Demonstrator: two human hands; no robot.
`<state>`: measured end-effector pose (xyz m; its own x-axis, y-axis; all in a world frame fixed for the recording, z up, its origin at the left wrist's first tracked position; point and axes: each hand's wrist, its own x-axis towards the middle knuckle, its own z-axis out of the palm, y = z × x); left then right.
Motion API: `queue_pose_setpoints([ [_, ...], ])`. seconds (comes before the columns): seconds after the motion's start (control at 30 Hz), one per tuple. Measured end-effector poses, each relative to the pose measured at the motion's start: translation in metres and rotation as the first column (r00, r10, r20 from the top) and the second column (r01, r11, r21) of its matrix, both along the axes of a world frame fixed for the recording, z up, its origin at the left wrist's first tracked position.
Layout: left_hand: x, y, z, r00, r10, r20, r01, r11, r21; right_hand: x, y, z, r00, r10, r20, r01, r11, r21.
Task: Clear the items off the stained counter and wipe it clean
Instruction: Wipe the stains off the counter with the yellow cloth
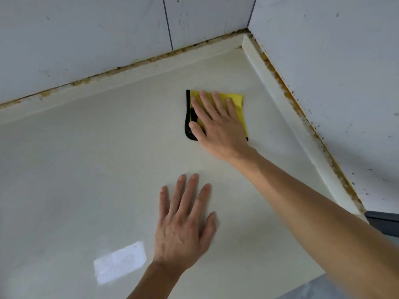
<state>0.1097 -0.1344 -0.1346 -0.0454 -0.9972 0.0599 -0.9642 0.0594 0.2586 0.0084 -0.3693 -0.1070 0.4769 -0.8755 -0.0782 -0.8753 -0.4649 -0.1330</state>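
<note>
- Head view looks down on a pale cream surface [90,169] that runs into a tiled corner at about 1 o'clock.
- Right hand [216,124] lies flat on a folded yellow cloth [236,100] with a black edge, toward 12 o'clock from frame centre; its grip is spread, with straight fingers pressing the cloth down onto the surface, the thumb resting on the black border.
- The cloth sits well inside the surface, near the corner but apart from both raised edge strips.
- Left hand [183,225] rests palm down on the bare surface at about 6 o'clock from the cloth, its grip spread wide, fingers straight and holding nothing.
- The two hands are apart, with a bare stretch of surface between them.
- A bright rectangular patch of light [119,262] lies on the surface at 8 o'clock from the left hand.
- Brown grime [287,91] lines the seam where the raised edge strips meet the wall tiles [86,39], along both the back and the right side; dark specks dot the tiles.
</note>
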Motion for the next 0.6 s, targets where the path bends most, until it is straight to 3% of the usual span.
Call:
queue_pose_setpoints([
  [0.07, 0.0, 0.001, 0.0, 1.0, 0.006, -0.004, -0.006, 1.0, -0.008, -0.017, 0.017, -0.004, 0.987, 0.159, -0.011, -0.159, 0.987, -0.015],
  [0.13, 0.0, 0.001, 0.0, 1.0, 0.017, -0.012, -0.017, 1.0, -0.022, -0.042, 0.016, -0.006, 0.983, 0.185, -0.023, -0.185, 0.983, -0.019],
  [0.27, -0.001, 0.001, 0.0, 0.998, 0.053, -0.016, -0.053, 0.998, -0.036, -0.05, -0.031, -0.005, 0.998, 0.046, -0.037, -0.046, 0.999, 0.015],
  [0.43, -0.002, 0.0, -0.001, 0.997, 0.059, -0.046, -0.062, 0.996, -0.065, 0.01, -0.09, -0.003, 0.993, -0.115, -0.006, 0.115, 0.992, 0.051],
  [0.5, -0.002, 0.0, -0.002, 0.997, 0.063, -0.053, -0.066, 0.996, -0.067, 0.032, -0.086, -0.002, 0.998, -0.07, -0.005, 0.07, 0.996, 0.054],
  [0.6, 0.0, 0.0, -0.003, 0.996, 0.069, -0.048, -0.072, 0.996, -0.055, 0.031, -0.051, -0.001, 0.989, 0.149, -0.006, -0.149, 0.989, 0.012],
])
